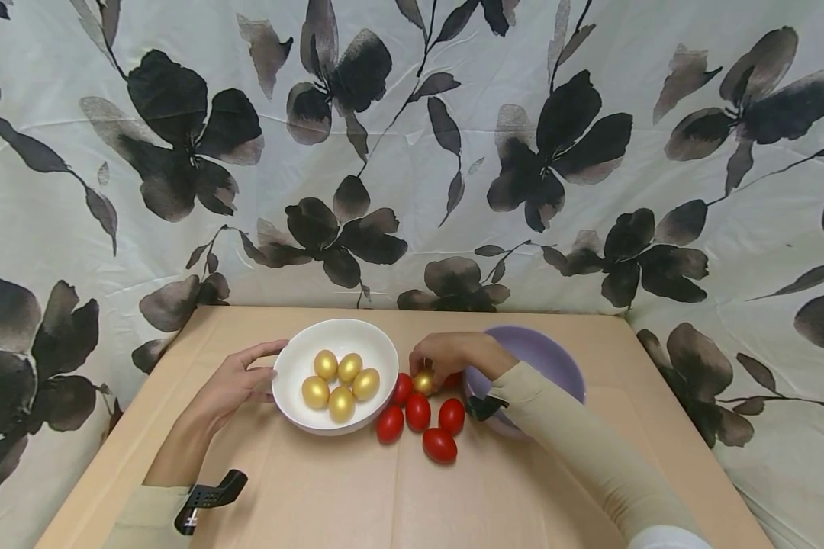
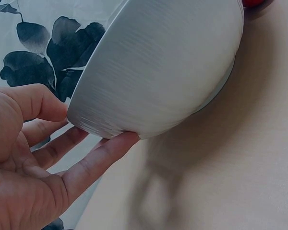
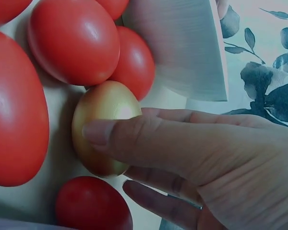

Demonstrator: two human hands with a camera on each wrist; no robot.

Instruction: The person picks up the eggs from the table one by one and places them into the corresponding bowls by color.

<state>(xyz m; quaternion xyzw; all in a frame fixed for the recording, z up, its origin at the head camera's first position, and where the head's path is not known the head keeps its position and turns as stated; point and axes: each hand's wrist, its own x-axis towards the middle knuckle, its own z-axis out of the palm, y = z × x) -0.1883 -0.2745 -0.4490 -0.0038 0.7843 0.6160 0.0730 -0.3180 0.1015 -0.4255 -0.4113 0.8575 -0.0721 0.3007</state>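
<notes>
My right hand [image 1: 446, 357] pinches a golden egg [image 3: 105, 127] between thumb and fingers, low among several red eggs [image 1: 417, 412]. In the right wrist view the thumb lies across the egg's near side, with a red egg [image 3: 73, 40] close behind it. My left hand [image 1: 247, 377] holds the left side of a white bowl [image 1: 336, 335], its fingertips at the rim and outer wall in the left wrist view. Several golden eggs [image 1: 341, 404] sit inside the bowl.
A purple bowl [image 1: 556, 358] stands at the right, partly hidden under my right forearm. The wooden table [image 1: 316, 488] ends at a floral cloth [image 1: 453, 152] hanging behind it. One red egg [image 1: 439, 445] lies nearest the front of the group.
</notes>
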